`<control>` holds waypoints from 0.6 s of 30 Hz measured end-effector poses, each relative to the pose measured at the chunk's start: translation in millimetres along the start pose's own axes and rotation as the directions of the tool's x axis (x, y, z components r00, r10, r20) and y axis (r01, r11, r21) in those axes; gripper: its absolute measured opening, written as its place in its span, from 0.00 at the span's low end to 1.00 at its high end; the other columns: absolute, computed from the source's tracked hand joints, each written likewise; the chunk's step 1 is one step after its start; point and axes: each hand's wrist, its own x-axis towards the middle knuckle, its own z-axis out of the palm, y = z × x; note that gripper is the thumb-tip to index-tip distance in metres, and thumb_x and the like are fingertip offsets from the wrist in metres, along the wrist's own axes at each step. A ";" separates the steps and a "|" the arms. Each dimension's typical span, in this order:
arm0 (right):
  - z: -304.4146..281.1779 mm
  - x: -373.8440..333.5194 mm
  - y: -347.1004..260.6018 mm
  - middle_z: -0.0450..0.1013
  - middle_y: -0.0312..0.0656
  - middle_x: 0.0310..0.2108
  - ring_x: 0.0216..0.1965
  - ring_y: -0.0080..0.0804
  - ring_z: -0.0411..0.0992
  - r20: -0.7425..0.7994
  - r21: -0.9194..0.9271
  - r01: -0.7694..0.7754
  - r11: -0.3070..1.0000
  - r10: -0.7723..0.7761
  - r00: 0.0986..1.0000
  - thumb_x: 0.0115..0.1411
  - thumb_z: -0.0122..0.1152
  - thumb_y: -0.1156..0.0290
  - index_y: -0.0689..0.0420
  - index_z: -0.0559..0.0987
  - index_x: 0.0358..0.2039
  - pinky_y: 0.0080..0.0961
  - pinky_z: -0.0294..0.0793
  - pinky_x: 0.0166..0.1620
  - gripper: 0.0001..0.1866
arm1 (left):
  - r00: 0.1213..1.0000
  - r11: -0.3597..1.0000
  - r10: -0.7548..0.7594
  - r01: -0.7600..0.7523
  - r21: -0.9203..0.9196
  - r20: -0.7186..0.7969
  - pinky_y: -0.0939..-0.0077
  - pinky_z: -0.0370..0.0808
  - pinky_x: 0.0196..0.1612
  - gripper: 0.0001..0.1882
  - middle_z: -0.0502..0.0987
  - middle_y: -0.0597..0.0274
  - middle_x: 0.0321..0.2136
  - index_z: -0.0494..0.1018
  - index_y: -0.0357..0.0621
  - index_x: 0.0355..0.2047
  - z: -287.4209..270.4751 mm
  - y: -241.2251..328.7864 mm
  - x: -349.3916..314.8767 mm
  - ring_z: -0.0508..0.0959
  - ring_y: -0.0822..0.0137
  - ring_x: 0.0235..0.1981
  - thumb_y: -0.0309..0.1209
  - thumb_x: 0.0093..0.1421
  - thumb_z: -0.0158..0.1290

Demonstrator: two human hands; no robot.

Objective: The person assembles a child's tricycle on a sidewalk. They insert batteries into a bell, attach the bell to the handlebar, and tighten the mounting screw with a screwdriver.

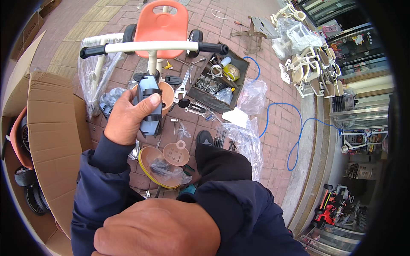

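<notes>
My left hand (126, 117) grips a blue-grey plastic piece (149, 124) with black clips or straps across it, thumb on top. Behind it stands a child's tricycle with a white handlebar (141, 46), black grips and an orange seat (162, 30). The held piece is in front of the handlebar stem; I cannot tell whether they touch. My right hand (160, 230) is close to the camera at the lower edge, its back showing and its fingers curled under. Whatever it may hold is hidden.
A cardboard box (55, 141) with wheels stands at left. An open toolbox (220, 81) lies beyond wrenches (195, 110). A round basin (149, 164) sits by my foot. Plastic wrap (247, 141) and a blue hose (300, 136) lie right, near a step and white-framed chairs (314, 68).
</notes>
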 end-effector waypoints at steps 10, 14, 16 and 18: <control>-41.2 6.7 2.4 0.72 0.44 0.31 0.23 0.33 0.71 0.207 0.265 0.217 0.939 -0.276 0.939 0.61 0.61 0.67 0.61 0.80 0.33 0.28 0.69 0.21 0.09 | 0.991 0.973 0.099 -0.116 -0.199 -0.094 0.75 0.82 0.40 0.35 0.78 0.52 0.41 0.62 0.25 0.55 -2.5 0.1 3.0 0.82 0.69 0.37 0.36 0.59 0.68; -75.8 -3.8 15.7 0.78 0.58 0.37 0.35 0.38 0.81 0.358 0.318 -0.637 0.703 0.533 0.767 0.63 0.54 0.76 0.62 0.76 0.35 0.28 0.81 0.30 0.04 | 0.992 0.943 0.100 -0.121 -0.309 -0.082 0.67 0.84 0.45 0.20 0.79 0.56 0.41 0.68 0.35 0.51 -2.8 7.2 4.2 0.83 0.66 0.39 0.33 0.64 0.59; -73.3 -14.5 55.9 0.78 0.51 0.39 0.31 0.30 0.78 0.167 0.660 -0.633 0.406 0.742 0.650 0.62 0.50 0.80 0.64 0.75 0.43 0.25 0.78 0.29 0.09 | 0.994 0.905 0.069 -0.099 -0.414 -0.086 0.67 0.83 0.44 0.15 0.80 0.56 0.39 0.70 0.36 0.49 -4.8 7.6 4.2 0.82 0.65 0.38 0.31 0.65 0.57; -80.3 -19.1 87.4 0.78 0.48 0.39 0.30 0.28 0.78 0.177 0.802 -0.553 0.223 0.796 0.578 0.62 0.54 0.79 0.63 0.75 0.42 0.23 0.78 0.28 0.08 | 0.992 0.870 0.096 -0.121 -0.478 -0.075 0.66 0.82 0.46 0.14 0.81 0.57 0.39 0.72 0.37 0.48 -5.7 6.0 6.1 0.83 0.65 0.38 0.31 0.66 0.56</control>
